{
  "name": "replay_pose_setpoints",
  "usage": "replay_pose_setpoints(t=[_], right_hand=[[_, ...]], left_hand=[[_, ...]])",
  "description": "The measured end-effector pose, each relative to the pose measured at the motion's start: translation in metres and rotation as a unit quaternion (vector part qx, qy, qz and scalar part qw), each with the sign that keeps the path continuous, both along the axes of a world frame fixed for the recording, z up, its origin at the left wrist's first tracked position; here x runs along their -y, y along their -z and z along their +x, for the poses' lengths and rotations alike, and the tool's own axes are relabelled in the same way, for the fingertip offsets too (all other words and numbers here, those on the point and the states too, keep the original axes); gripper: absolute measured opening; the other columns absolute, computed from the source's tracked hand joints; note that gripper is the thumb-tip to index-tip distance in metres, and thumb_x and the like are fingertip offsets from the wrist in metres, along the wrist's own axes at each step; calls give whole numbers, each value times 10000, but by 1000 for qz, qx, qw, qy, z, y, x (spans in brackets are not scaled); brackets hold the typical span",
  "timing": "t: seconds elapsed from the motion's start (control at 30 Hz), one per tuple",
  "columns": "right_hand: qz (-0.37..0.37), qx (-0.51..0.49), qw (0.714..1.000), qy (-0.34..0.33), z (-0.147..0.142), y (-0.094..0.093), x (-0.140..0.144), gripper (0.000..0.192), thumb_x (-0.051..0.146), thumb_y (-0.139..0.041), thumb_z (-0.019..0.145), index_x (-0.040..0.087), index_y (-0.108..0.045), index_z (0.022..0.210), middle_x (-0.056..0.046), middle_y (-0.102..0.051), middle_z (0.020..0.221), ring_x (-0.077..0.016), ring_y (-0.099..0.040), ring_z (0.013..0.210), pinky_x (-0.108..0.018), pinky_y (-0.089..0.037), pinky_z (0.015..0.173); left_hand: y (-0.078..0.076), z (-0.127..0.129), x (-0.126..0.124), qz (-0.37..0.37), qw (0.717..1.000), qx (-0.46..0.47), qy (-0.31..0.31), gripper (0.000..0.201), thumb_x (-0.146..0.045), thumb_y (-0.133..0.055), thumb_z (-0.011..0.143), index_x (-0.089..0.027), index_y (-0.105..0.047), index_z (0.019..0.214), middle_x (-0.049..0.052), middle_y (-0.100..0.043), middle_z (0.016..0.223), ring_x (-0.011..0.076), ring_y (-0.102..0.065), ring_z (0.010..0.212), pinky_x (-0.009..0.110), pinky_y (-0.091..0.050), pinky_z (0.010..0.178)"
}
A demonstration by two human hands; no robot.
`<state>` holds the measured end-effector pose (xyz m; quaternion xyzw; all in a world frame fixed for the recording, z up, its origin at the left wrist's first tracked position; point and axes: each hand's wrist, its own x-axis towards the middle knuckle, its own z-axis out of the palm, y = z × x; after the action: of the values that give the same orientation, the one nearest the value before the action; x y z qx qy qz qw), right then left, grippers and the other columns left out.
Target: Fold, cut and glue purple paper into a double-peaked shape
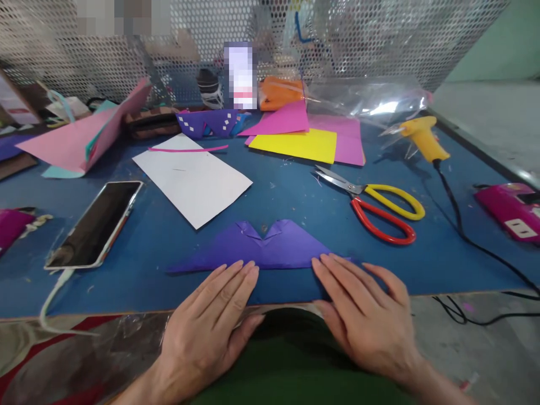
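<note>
A folded sheet of purple paper (270,250) lies flat near the table's front edge, its top dipping in a notch between two peaks. My left hand (211,315) rests with straight fingers on its lower edge, left of the middle. On the right part of that same edge lie the outstretched fingers of my right hand (367,309). Neither hand grips anything; both press from above. Scissors (358,191) with one yellow and one red handle lie beyond my right hand, blades pointing left.
White paper (194,180) bears a thin pink strip (189,149). At left a phone (97,225) has a cable plugged in. Farther back are yellow paper (295,145), pink paper (71,140) and a purple cut-out (206,124). A yellow glue gun (426,138) trails its cord at right.
</note>
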<state>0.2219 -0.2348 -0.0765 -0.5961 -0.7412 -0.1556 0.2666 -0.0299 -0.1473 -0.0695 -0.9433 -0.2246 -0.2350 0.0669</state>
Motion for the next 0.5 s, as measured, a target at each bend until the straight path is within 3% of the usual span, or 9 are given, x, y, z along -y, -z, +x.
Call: replay_pose_setpoints(t=[0.23,0.37,0.5], right_hand=[[1,22,999,38,18,-5,9,299,254,-541,1010,83,-717,1180,-129,-766,1154,-308,-716,1048,-448,-412,929],[-14,6,999,45,15,-8,7,281,243,-535,1013,113,-720,1180,-102,-768,1154,-292,-710,1057,-463,-393,983],[-5,14,999,47,17,-18,1,201,229,-595,991,145,-745,1095,-66,-789,1070,-268,-705,1037,-460,-390,1002]], left_hand=[[1,8,4,-14,999,-13,-29,469,-448,-481,1024,-177,-592,1390,97,-685,1295,283,-606,1205,466,-359,1156],[-1,13,5,-13,999,-22,-40,494,-463,-422,1037,-149,-599,1375,121,-685,1267,300,-599,1182,476,-381,1122],[-7,15,-2,9,999,-23,-29,375,-319,-450,1039,-123,-638,1298,101,-725,1188,276,-632,1098,452,-454,1033]])
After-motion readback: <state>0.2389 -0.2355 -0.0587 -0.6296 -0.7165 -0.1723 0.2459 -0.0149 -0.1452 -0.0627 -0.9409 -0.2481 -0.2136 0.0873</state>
